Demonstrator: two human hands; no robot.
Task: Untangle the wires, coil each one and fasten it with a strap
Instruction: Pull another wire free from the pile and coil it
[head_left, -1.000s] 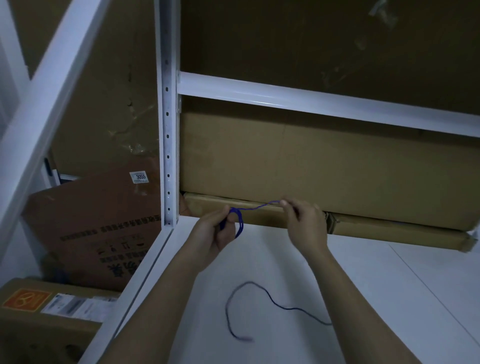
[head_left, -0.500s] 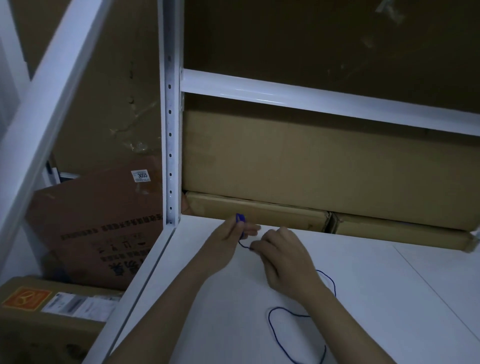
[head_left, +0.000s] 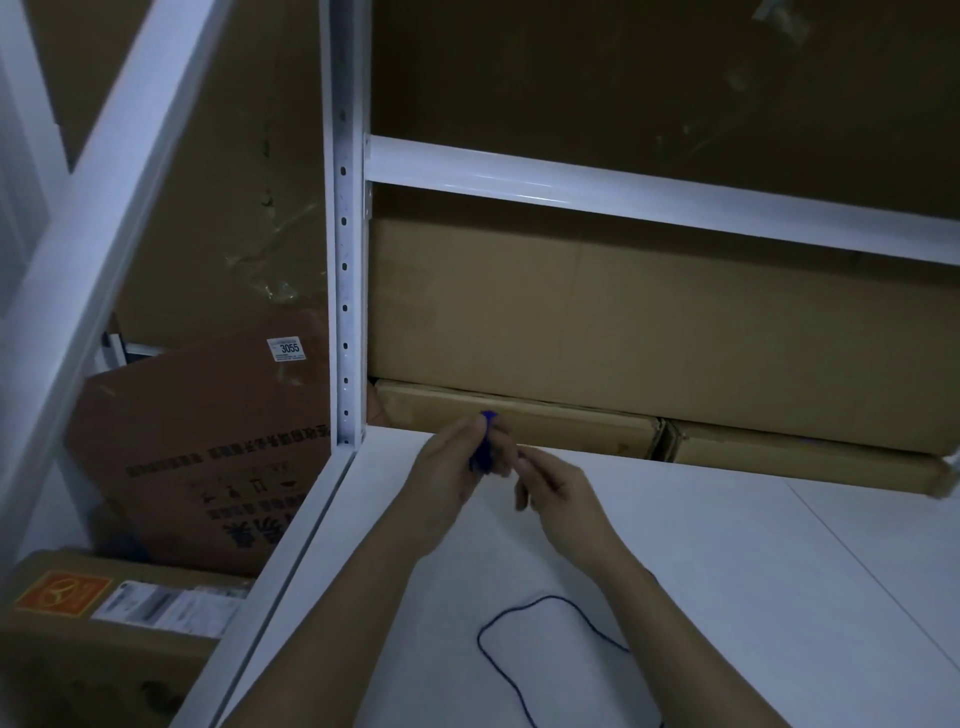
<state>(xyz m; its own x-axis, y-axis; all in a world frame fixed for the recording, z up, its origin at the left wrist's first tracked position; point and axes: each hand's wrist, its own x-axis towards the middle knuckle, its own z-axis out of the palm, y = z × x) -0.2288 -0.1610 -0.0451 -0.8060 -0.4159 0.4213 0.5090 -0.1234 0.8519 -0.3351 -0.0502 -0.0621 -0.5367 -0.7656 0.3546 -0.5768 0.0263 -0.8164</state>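
Left hand (head_left: 457, 467) pinches the small blue wire coil (head_left: 484, 452) over the white surface (head_left: 779, 571), right hand (head_left: 556, 493) curled just beside at four o'clock, loose tail (head_left: 498, 654) trailing toward six.

Your right hand (head_left: 558, 491) came back beside your left hand (head_left: 457, 470) | blue wire (head_left: 485, 447) now bunched | loose tail shifted on counter (head_left: 779, 571)
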